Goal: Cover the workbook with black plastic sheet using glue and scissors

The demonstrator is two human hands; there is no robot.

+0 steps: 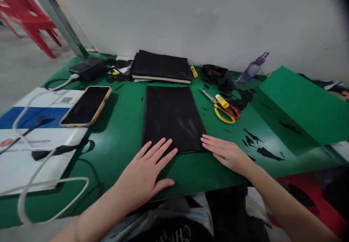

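A flat black rectangular sheet or cover (171, 115) lies on the green table right in front of me; its exact kind I cannot make out. My left hand (148, 171) rests flat, fingers spread, with the fingertips on its near left edge. At the near right corner, my right hand (227, 153) lies with its fingers stretched out and close together, the tips touching the edge. Scissors (225, 109) with one yellow and one red handle lie to the right of the sheet, a yellow glue stick (222, 101) on top of them.
Behind the sheet are a black-covered book (163, 65) and a small yellow tube (193, 71). On the left are a phone (86, 105), white cable (27, 107) and black box (88, 68). Black scraps (252, 136), a purple bottle (252, 69) and a green board (308, 105) are on the right.
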